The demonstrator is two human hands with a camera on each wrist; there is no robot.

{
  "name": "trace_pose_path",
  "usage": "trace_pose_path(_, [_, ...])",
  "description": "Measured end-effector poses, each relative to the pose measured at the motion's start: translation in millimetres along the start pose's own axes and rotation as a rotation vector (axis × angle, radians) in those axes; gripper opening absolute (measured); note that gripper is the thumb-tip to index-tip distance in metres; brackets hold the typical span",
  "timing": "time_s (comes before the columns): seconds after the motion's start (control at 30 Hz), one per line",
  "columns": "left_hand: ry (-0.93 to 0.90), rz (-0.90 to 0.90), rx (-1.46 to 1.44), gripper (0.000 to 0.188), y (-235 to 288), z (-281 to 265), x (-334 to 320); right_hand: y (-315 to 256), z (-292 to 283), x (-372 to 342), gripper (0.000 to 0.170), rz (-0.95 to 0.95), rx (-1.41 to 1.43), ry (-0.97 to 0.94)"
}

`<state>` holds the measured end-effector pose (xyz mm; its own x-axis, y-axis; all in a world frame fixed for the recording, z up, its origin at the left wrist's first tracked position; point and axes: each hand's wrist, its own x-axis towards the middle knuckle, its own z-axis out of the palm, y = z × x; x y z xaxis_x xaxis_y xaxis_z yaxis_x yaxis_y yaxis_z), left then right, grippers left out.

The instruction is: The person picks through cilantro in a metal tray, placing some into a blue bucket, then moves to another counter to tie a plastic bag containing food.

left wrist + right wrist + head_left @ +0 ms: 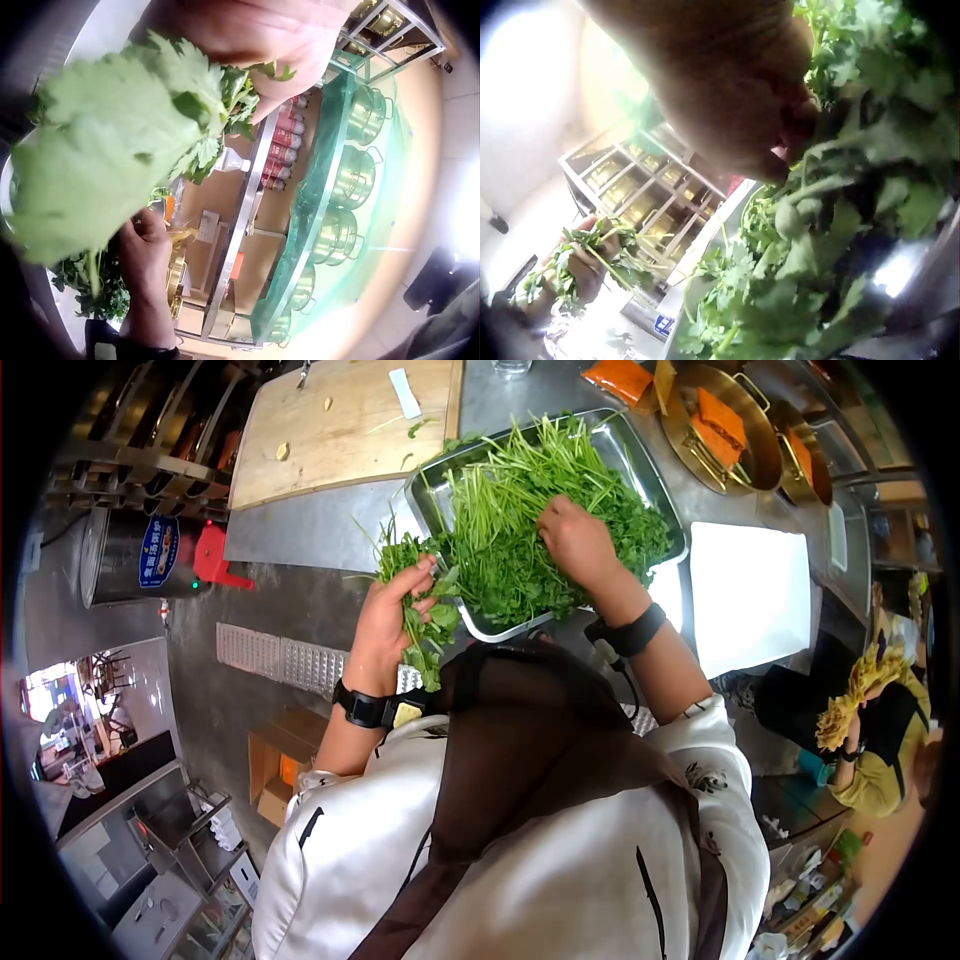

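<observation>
A steel tray (pixel 672 520) holds a heap of cilantro (pixel 520 550), with pale stems toward the far side and leaves nearer the body. At the tray's left edge, my left hand (pixel 385 615) grips a bunch of cilantro sprigs (pixel 428 650); the leaves hang below the palm. One large blurred leaf (pixel 112 142) fills much of the left wrist view. My right hand (pixel 582 545) is down on the heap, with curled fingers pinching sprigs among the leaves. In the right wrist view, its fingertips are partly hidden by shadow and leaves (pixel 802 225).
Beyond the tray lies a wooden cutting board (pixel 340 425) with small scraps. Metal pots (pixel 755 445) with orange packets stand at the back right. A white board (pixel 750 600) lies right of the tray. Another person (pixel 885 730) holds yellowish leaves at the far right.
</observation>
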<state>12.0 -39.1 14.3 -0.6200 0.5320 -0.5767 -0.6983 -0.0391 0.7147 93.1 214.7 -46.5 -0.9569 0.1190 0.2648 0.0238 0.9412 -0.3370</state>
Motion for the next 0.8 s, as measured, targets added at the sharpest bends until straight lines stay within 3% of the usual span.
trace_pose_path(0.03, [0.001, -0.007, -0.004, 0.027, 1, 1, 2, 0, -6, 1, 0.009, 0.002, 0.0, -0.007])
trace_pose_path(0.1, [-0.017, -0.009, 0.031, 0.03, 0, 2, 5, -1, -18, 0, 0.014, 0.094, 0.394, 0.117])
trace_pose_path(0.17, [-0.003, -0.033, 0.021, 0.029, -2, 3, 10, 1, -28, 0, 0.014, 0.12, 0.479, 0.141])
trace_pose_path(0.23, [-0.026, -0.051, -0.012, 0.028, -4, 4, 14, -7, -45, 3, 0.013, 0.603, 0.924, -0.01])
trace_pose_path(0.67, [-0.149, -0.071, 0.082, 0.032, 1, 34, 25, -6, -69, -1, 0.013, 0.661, 1.459, 0.017])
trace_pose_path(0.8, [-0.208, -0.056, 0.103, 0.036, -1, 43, 25, -11, -71, -5, 0.013, 0.667, 1.427, -0.018])
